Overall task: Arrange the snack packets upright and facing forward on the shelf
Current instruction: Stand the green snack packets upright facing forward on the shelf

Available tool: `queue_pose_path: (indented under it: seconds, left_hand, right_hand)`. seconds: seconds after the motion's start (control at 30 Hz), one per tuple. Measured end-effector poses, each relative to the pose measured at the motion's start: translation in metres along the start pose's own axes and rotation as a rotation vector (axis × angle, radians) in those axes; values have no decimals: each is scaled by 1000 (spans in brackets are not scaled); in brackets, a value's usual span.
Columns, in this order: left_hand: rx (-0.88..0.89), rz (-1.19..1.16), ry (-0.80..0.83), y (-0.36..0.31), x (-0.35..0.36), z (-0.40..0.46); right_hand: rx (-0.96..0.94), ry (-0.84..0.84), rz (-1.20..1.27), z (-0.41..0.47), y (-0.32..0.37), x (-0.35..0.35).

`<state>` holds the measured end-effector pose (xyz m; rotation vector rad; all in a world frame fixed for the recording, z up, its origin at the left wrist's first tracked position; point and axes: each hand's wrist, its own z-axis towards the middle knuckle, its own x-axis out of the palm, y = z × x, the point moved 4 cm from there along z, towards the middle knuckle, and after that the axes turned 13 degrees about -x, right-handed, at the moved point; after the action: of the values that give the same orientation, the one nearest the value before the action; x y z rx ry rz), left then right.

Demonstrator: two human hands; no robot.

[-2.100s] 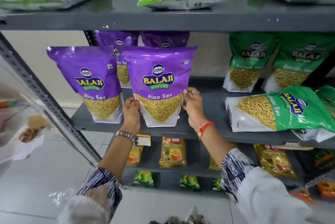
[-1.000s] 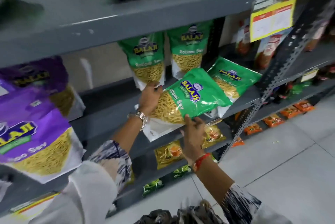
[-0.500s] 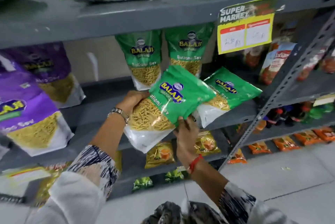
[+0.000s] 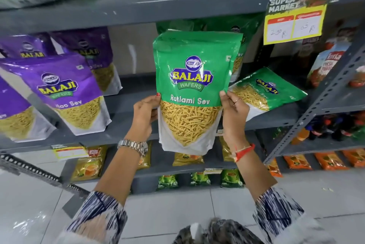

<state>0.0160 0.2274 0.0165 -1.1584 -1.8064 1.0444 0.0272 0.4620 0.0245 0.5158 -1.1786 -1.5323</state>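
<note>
A green Ratlami Sev packet (image 4: pixel 192 89) stood upright, label forward, gripped at its sides by the left hand (image 4: pixel 145 114) and right hand (image 4: pixel 234 114); it hid packets behind.

I have one head-worn wide-angle view, looking forward and slightly down, close to the grey shelf (image 4: pixel 126 127), with both forearms reaching in from the bottom edge.

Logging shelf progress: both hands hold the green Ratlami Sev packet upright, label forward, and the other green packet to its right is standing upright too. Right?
Not quite. The head view shows the left hand and right hand holding the Ratlami Sev packet upright, label forward, but the other green packet is lying tipped over on the shelf.
</note>
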Motion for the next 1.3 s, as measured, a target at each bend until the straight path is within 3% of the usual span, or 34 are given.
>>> queue_pose_path:
  seconds: [0.27, 0.63, 0.83, 1.0, 1.07, 1.17, 1.3]
  left_hand:
    - [48, 11, 42, 8, -18, -23]
    - [44, -86, 9, -11, -7, 35]
    - [19, -71, -68, -7, -6, 68]
    - [85, -155, -171, 3, -3, 76]
    - [185, -226, -284, 11, -4, 73]
    - [447, -272, -544, 18, 0, 44]
    - [490, -229, -429, 33, 53, 6]
  right_hand:
    - [4, 2, -30, -24, 10, 2]
    - [114, 168, -115, 37, -29, 51]
    - [133, 269, -176, 51, -54, 59]
    - [136, 292, -183, 56, -56, 58]
    - [129, 301, -160, 54, -52, 53]
    - [87, 206, -118, 51, -45, 34]
    - [86, -50, -226, 54, -43, -21]
